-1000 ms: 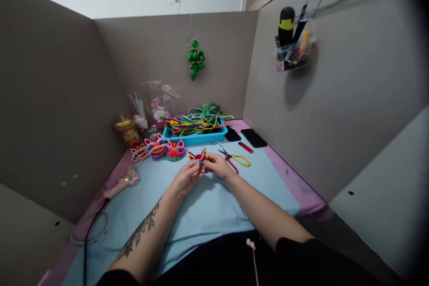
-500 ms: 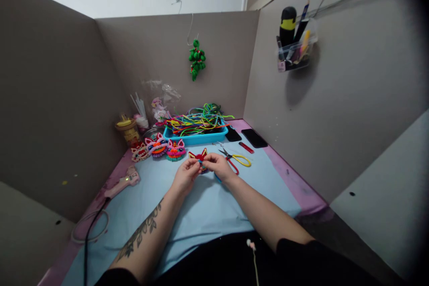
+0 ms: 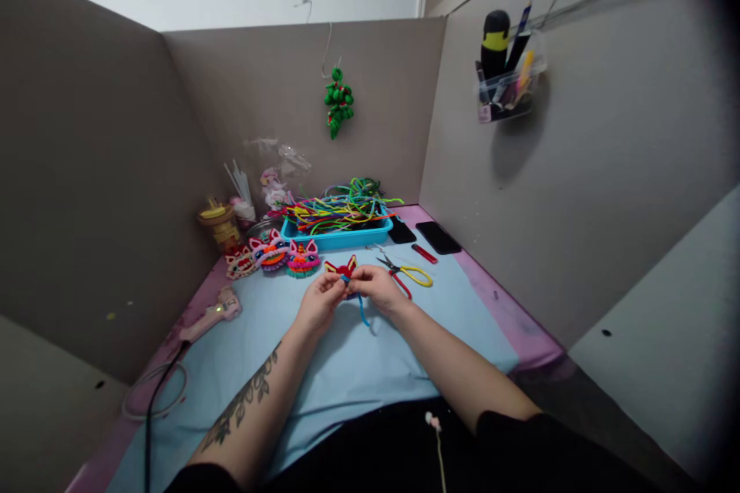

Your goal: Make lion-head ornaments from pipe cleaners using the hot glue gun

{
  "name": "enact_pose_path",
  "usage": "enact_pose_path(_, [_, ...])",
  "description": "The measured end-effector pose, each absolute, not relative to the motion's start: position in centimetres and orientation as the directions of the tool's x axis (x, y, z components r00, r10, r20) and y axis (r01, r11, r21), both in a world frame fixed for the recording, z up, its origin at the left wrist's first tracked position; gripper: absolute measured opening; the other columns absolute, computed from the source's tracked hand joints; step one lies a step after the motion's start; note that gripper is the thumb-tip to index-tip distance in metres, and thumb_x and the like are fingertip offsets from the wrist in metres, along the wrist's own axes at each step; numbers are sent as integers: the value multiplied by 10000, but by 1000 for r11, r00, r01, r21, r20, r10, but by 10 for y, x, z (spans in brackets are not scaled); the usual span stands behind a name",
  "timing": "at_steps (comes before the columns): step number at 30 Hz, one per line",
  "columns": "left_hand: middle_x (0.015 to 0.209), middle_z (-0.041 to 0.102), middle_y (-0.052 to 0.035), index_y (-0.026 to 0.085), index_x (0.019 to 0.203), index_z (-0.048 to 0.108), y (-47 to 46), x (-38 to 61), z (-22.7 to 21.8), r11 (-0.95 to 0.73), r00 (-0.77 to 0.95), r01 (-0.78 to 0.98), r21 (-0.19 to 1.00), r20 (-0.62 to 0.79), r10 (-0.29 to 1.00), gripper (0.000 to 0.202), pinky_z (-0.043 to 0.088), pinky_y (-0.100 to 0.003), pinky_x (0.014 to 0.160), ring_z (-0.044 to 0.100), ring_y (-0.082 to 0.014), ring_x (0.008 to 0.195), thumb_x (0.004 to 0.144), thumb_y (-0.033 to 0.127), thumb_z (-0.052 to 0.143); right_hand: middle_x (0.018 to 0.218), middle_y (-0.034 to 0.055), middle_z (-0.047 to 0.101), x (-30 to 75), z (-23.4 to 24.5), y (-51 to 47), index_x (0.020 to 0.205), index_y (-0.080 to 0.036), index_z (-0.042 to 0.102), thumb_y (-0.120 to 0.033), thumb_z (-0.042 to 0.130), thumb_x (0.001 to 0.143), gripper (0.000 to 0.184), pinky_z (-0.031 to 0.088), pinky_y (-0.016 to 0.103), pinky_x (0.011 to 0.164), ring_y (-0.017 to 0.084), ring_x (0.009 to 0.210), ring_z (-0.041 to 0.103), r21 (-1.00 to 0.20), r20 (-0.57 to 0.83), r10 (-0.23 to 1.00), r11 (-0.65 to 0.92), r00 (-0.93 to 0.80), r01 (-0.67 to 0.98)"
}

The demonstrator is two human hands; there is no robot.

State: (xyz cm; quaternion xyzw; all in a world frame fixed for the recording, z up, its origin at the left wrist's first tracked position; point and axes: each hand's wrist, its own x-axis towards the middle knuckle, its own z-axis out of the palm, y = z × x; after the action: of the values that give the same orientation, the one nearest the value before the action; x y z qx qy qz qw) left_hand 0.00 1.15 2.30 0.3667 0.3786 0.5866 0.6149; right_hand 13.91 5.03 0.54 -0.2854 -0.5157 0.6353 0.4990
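My left hand (image 3: 322, 302) pinches the left side of a small red pipe-cleaner animal head (image 3: 348, 267) with yellow-lined pointed ears. Against its front, my right hand (image 3: 377, 291) is closed, thumb and finger together at a blue pipe cleaner (image 3: 364, 311). That blue strand's loose end dangles below the right fingers, and a short blue bit shows between both hands' fingertips. Fingers hide most of the head's lower part. Just right of the right hand lie pliers (image 3: 417, 275) with one yellow and one red handle.
Finished-looking pipe-cleaner heads (image 3: 301, 258) sit at the back left. Behind them is a blue tray (image 3: 341, 239) heaped with pipe cleaners. A pink glue gun (image 3: 216, 313) lies left, its cord trailing forward. Phones (image 3: 438, 238) and a red cutter (image 3: 425, 253) are at right. Grey partitions (image 3: 301, 108) surround the table.
The blue pipe cleaner's loose end has swung out from beneath my right hand and now hangs down between the hands. Both hands stay nearly in place.
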Motion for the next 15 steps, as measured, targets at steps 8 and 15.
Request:
enact_pose_path(8, [653, 607, 3, 109, 794, 621, 12, -4, 23, 94, 148, -400, 912, -37, 988, 368, 423, -192, 567, 528, -68, 543, 562, 335, 795, 609, 5, 636, 142, 9, 50, 658, -125, 598, -285, 781, 557, 262, 446, 253, 607, 116, 576, 587, -938, 153, 897, -1, -415, -347])
enact_pose_path(15, [650, 564, 7, 121, 806, 604, 11, -1, 24, 81, 172, -302, 950, -29, 985, 398, 377, -180, 510, 479, -73, 547, 616, 447, 729, 635, 2, 642, 141, 6, 50, 714, -142, 573, -264, 778, 564, 281, 457, 260, 613, 126, 593, 603, -934, 164, 870, -15, -465, -358])
